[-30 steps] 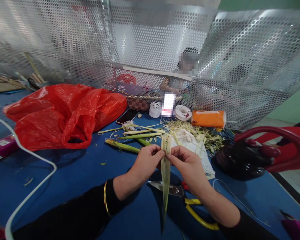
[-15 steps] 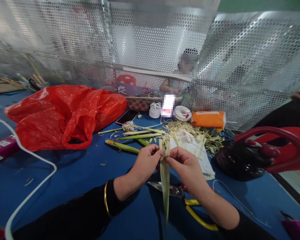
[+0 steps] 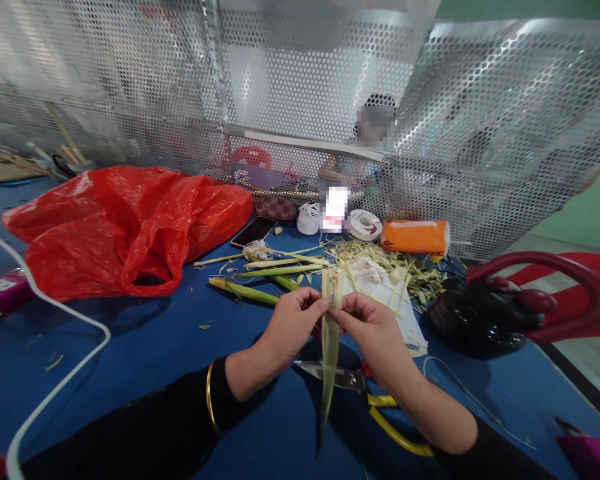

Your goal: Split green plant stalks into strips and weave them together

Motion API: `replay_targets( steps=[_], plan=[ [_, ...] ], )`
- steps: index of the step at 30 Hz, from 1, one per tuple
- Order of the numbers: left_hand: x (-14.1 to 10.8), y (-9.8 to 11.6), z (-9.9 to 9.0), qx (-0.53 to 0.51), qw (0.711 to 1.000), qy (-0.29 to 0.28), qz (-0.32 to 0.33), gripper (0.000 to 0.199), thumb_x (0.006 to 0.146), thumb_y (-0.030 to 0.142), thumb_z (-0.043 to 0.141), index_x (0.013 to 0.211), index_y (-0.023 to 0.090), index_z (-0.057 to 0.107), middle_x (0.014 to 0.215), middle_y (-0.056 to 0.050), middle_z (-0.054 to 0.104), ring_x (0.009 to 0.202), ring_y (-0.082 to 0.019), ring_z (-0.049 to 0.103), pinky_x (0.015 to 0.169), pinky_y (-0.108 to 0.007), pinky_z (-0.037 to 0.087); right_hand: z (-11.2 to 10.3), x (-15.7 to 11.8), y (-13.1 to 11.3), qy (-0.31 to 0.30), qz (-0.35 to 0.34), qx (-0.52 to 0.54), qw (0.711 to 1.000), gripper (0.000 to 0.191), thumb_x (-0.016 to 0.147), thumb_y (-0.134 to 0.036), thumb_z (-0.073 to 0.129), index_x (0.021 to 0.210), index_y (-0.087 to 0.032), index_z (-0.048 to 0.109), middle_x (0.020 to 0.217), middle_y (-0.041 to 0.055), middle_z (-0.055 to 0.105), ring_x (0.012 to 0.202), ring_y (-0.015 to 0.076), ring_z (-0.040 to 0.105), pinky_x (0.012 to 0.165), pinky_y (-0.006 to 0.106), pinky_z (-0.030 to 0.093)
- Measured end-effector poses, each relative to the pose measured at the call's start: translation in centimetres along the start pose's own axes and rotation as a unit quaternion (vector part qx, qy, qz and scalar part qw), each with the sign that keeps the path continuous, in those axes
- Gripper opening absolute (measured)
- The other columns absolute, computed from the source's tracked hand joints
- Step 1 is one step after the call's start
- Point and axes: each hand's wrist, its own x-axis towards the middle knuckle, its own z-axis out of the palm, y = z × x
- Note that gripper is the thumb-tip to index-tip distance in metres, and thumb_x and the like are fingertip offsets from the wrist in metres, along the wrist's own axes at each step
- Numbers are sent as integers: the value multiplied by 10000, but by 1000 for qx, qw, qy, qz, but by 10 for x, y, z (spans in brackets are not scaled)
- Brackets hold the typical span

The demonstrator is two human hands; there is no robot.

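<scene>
A long pale green leaf strip [image 3: 330,347] hangs upright between my hands, its cut, yellowish end on top and its darker tip pointing down. My left hand [image 3: 296,325] pinches its left edge between thumb and fingers. On the right edge, my right hand [image 3: 373,333] pinches it at nearly the same height. Beneath them, scissors with yellow and red handles [image 3: 397,433] lie on the blue table [image 3: 155,360]. Green stalks [image 3: 245,293] lie beyond my left hand, and a white cloth [image 3: 403,313] with plant scraps lies beyond my right.
A red plastic bag [image 3: 105,233] lies at the left, near a white cable [image 3: 75,367]. A dark kettle [image 3: 475,320] stands at the right. Along the perforated screen [image 3: 300,87] are a phone [image 3: 255,232], a tape roll [image 3: 365,225] and an orange packet [image 3: 415,237]. A person sits behind it.
The lower tip of the leaf strip has swung slightly left, and my fingers have moved a little higher on it. The dark figure at the far right is gone from view.
</scene>
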Motion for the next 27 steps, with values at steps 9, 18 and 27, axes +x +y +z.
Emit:
replay_targets(
  steps=[9, 18, 27],
  plan=[
    [1, -3, -1, 25, 999, 17, 13, 159, 760, 277, 606, 679, 148, 559, 538, 42, 530, 453, -79, 462, 448, -189, 389, 0, -2, 1, -3, -29, -2, 1000, 182, 685, -313, 696, 624, -188, 579, 560, -46, 558, 538, 110, 488, 535, 243, 384],
    [4, -5, -4, 55, 997, 23, 45, 159, 762, 309, 593, 731, 154, 581, 581, 25, 549, 494, -108, 487, 474, -220, 408, 2, -2, -1, -39, 4, 16, 999, 131, 648, -258, 702, 646, -193, 587, 564, -34, 616, 552, 130, 567, 562, 258, 441],
    [4, -2, -5, 73, 994, 48, 63, 177, 757, 316, 605, 689, 154, 582, 563, 36, 526, 482, -95, 453, 453, -204, 365, 2, -4, -2, -42, -1, -15, 999, 130, 657, -284, 705, 672, -199, 608, 615, -5, 659, 583, 151, 594, 593, 288, 475]
  ],
)
